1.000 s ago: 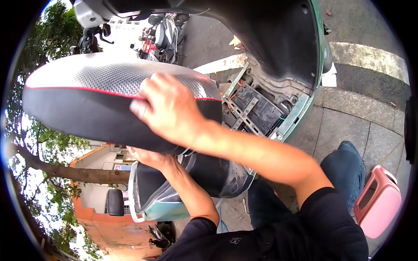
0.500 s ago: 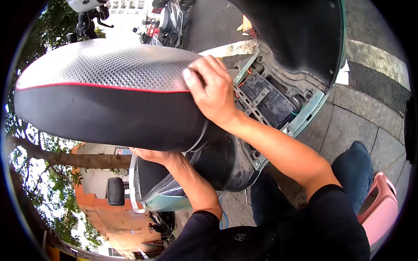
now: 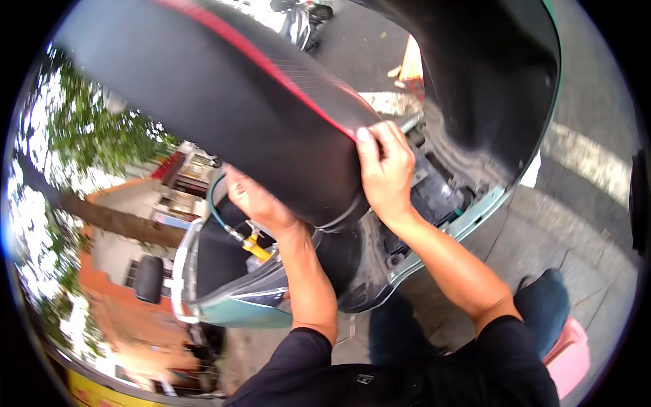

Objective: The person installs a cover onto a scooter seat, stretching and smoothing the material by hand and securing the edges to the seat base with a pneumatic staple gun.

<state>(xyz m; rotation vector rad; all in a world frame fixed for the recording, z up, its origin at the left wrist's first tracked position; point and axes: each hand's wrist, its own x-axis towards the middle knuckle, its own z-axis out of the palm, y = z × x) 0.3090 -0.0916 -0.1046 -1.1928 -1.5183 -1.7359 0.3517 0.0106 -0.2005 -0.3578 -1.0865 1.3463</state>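
Note:
A black scooter seat (image 3: 271,129) with red piping and a textured top panel is lifted and tilted across the view. My right hand (image 3: 388,169) grips its near end, thumb on the side and fingers curled over the piped edge. Against the seat's lower side is my left hand (image 3: 261,203), its fingertips partly behind the seat and slightly blurred. Below the seat, the scooter's open body shows a dark battery (image 3: 434,190) in its bay, partly covered by my right hand and forearm. A yellow fitting (image 3: 255,248) on a teal hose (image 3: 213,203) lies beside my left wrist.
A large black panel (image 3: 495,74) stands at the upper right. A pink stool (image 3: 568,356) is at the lower right, by my leg. A mirror (image 3: 149,279) sticks out at the left. Behind are an orange-white cone (image 3: 411,64) and a parked scooter (image 3: 298,24).
The seat has turned, its far end swinging up and its near end shifting right and down. Both hands moved with it. The yellow fitting and hose have come into view.

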